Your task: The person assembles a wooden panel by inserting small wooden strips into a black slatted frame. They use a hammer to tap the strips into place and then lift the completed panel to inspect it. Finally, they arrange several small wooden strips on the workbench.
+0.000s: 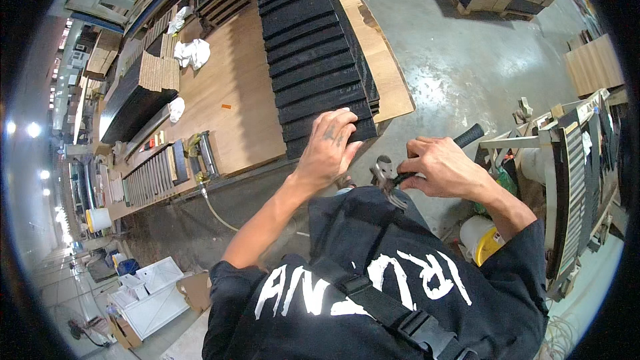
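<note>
Boards [310,60] prob. call for a steady L hand [327,147], fingers clear of the hammer [385,172]; they touch the near end, tho can't tell if gripping. R hand [437,168] grasps the hammer, off the table [241,110] edge; boards run fwd from L hand.

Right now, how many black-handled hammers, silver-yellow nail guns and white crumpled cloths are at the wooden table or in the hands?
Black-handled hammer, in the right hand: 1
Silver-yellow nail gun, on the wooden table: 1
White crumpled cloths: 3
Total: 5
</note>
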The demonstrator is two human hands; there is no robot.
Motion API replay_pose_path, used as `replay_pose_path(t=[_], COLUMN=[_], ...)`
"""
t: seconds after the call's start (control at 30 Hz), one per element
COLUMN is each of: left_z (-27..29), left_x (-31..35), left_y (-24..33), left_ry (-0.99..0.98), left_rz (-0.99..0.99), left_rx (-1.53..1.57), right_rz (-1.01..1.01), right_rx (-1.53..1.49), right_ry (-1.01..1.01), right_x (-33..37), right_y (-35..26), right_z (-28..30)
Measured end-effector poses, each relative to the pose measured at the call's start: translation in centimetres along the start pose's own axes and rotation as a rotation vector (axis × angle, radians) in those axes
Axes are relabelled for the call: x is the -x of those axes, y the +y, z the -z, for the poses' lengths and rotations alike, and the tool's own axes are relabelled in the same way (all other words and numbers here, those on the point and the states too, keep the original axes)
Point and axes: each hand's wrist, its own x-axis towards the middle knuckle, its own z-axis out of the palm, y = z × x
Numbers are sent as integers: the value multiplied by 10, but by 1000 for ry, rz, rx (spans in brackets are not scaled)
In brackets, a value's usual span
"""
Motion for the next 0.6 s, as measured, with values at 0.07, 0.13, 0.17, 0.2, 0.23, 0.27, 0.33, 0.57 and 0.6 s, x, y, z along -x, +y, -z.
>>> replay_pose_path(t=[0.07,0.13,0.17,0.2,0.23,0.27,0.33,0.57,0.6], left_z=[0,0,-1,-1,-1,-2,-3,-4,-5], left_x=[1,2,2,2,1,0,-2,-5,-4], left_y=[-1,-2,-3,-3,-3,-2,-2,-4,-4], left_ry=[-2,-8,-12,-16,-16,-17,-14,-10,-4], left_rz=[6,19,30,40,36,31,35,41,48], left_rx=[-1,-1,-1,-1,0,1,6,11,8], right_rz=[-116,-123,-107,-90,-75,-78,-145,-161,-152], right_rx=[80,140,123,105,84,26,95,133,144], right_ry=[146,266,189,112,39,41,197,151,163], right_x=[-7,-16,-13,-9,-6,-4,-11,-8,-10], right_y=[-1,5,4,1,-2,-4,-2,-3,0], right_z=[-10,-15,-13,-9,-6,-5,-12,-9,-9])
